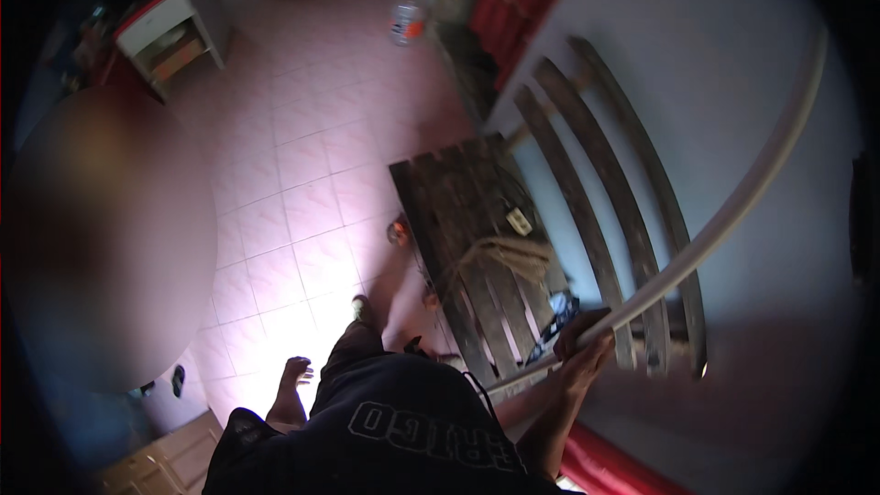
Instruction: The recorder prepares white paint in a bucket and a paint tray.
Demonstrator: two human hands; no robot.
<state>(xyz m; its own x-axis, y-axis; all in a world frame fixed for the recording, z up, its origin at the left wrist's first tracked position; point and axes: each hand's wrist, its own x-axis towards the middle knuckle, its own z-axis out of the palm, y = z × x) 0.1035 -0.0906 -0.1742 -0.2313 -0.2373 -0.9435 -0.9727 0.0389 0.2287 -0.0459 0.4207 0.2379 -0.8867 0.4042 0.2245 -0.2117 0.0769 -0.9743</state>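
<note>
Head view: pale pole (683, 268) looks picked up, not yet set down, right hand (585, 346) gripping it at 4 o'clock, left hand (295, 371) empty, spread, 7 o'clock.

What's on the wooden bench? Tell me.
On the bench lie a tan bundle and a small pale object; by the right hand, a patterned item. What's beneath the bundle is hidden.

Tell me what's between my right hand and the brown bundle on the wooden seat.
The head view shows a dark item with bluish patches between your right hand and the brown bundle; its kind is unclear.
</note>
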